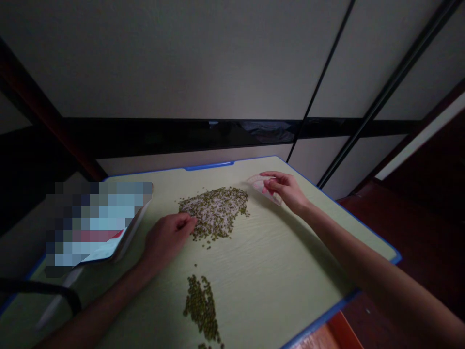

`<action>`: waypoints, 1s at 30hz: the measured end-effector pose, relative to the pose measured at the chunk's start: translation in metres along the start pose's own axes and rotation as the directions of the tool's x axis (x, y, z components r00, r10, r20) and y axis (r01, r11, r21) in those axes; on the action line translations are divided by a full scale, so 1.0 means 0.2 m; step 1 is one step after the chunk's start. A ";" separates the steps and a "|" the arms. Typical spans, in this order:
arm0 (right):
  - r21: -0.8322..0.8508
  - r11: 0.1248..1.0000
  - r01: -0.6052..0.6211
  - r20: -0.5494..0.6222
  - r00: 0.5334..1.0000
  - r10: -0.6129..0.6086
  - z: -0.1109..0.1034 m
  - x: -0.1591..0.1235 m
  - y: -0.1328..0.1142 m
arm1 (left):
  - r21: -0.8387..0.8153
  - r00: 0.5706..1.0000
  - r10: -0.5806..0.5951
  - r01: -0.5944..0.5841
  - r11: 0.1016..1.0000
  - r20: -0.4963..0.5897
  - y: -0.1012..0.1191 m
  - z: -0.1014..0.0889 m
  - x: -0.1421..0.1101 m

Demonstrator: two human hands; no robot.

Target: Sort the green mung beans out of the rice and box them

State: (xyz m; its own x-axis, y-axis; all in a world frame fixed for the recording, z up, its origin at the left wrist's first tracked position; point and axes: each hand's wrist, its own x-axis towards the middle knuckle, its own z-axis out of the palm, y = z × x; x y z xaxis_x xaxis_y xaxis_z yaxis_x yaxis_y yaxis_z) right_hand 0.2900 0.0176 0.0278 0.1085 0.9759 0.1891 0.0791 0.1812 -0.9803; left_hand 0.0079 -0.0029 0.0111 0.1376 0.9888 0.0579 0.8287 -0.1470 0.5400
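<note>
A mixed heap of green beans and pale rice grains [217, 212] lies in the middle of a pale green table top [276, 261]. My left hand [167, 236] rests at the heap's left edge, fingers curled and pinching at the grains. My right hand [285, 188] reaches to the far right of the heap and grips a small clear plastic piece with red markings [258, 183]. A separate strip of green beans only [202, 310] lies nearer to me, apart from both hands.
A book or booklet [109, 242] lies at the table's left side, partly blurred out. The table has a blue rim [209, 166] and a dark cable [43, 291] crosses its near left corner. Dark floor lies to the right; a wall stands behind.
</note>
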 end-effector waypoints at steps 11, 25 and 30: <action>-0.200 0.979 -0.027 0.288 0.954 0.085 -0.13 0.04 0.11 | -0.001 0.998 -0.051 0.051 0.999 0.021 -0.01 0.01 0.00; -0.199 0.978 0.053 0.489 0.871 0.052 -0.12 0.02 0.12 | -0.017 0.994 -0.097 0.098 0.995 0.051 -0.02 0.01 0.01; -0.192 0.979 0.070 0.509 0.860 0.039 -0.12 0.02 0.13 | -0.032 0.995 -0.086 0.087 0.996 0.046 -0.03 0.01 0.01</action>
State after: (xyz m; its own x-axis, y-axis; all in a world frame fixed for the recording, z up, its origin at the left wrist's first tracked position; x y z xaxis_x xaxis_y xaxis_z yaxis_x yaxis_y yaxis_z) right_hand 0.3155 0.0223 0.0052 -0.4080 0.9080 0.0956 0.2756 0.2223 -0.9352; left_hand 0.0047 0.0002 0.0067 0.0908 0.9955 -0.0275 0.8199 -0.0590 0.5694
